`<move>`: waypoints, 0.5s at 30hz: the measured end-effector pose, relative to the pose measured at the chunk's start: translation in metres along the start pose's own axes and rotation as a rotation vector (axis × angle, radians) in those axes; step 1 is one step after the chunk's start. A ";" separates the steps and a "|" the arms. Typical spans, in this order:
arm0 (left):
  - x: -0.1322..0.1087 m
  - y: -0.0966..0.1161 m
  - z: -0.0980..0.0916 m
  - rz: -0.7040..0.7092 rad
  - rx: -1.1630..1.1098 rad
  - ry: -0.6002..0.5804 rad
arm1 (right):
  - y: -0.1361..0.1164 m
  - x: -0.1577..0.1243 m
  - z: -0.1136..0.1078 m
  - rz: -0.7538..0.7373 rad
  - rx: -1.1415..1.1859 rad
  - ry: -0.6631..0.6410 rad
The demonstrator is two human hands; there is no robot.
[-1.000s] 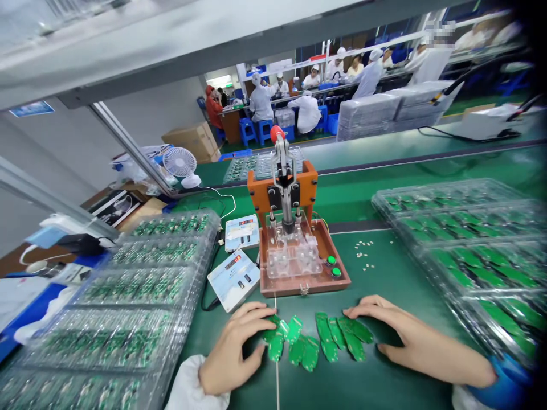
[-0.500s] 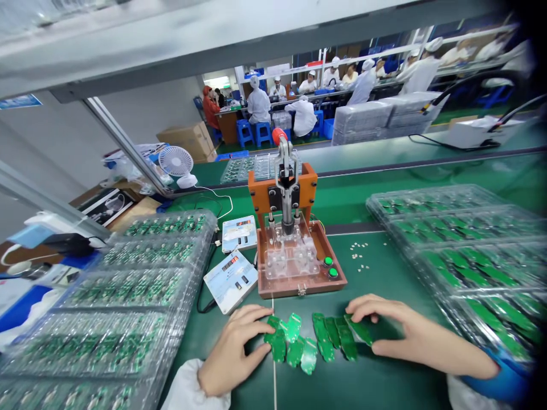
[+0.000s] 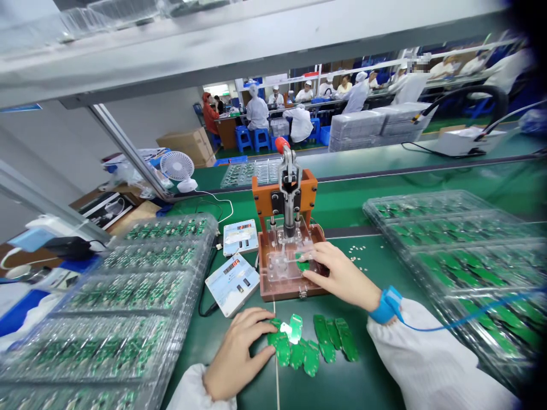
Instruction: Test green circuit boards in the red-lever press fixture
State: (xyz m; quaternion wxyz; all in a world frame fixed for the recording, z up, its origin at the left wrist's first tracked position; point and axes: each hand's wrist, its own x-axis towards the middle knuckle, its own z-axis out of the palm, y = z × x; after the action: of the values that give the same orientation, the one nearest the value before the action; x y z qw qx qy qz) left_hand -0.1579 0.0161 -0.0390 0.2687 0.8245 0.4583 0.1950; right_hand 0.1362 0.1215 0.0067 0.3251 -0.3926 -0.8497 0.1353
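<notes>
Several small green circuit boards lie in a loose pile on the green mat at the near edge. My left hand rests on the pile's left side, fingers curled over one board. My right hand is up at the orange-brown press fixture, pinching a green circuit board over the clear plate of its nest. A blue wrist strap with a coiled cord is on that wrist. The fixture's lever with the red knob stands upright.
Stacked clear trays of green boards fill the left and the right. Two small white meter boxes sit left of the fixture. Tiny white parts are scattered on the mat. A desk fan and other workers are beyond.
My right hand left the pile with one board and moved up and left to the fixture's nest. My left hand stayed on the pile.
</notes>
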 end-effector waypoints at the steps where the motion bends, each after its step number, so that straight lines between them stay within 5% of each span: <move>1: 0.000 0.000 0.000 0.002 -0.007 0.007 | 0.000 -0.002 0.000 -0.005 -0.013 -0.002; 9: 0.006 0.024 -0.023 0.062 -0.155 0.202 | -0.002 -0.014 0.010 -0.012 -0.051 0.027; 15: 0.073 0.036 -0.046 0.130 0.023 0.425 | -0.001 -0.019 0.020 -0.047 -0.094 0.113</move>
State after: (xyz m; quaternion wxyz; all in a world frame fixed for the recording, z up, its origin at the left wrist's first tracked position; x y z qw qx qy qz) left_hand -0.1236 0.0758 0.0244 0.1432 0.7957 0.4526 0.3762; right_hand 0.1310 0.1072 -0.0162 0.3568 -0.3945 -0.8443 0.0652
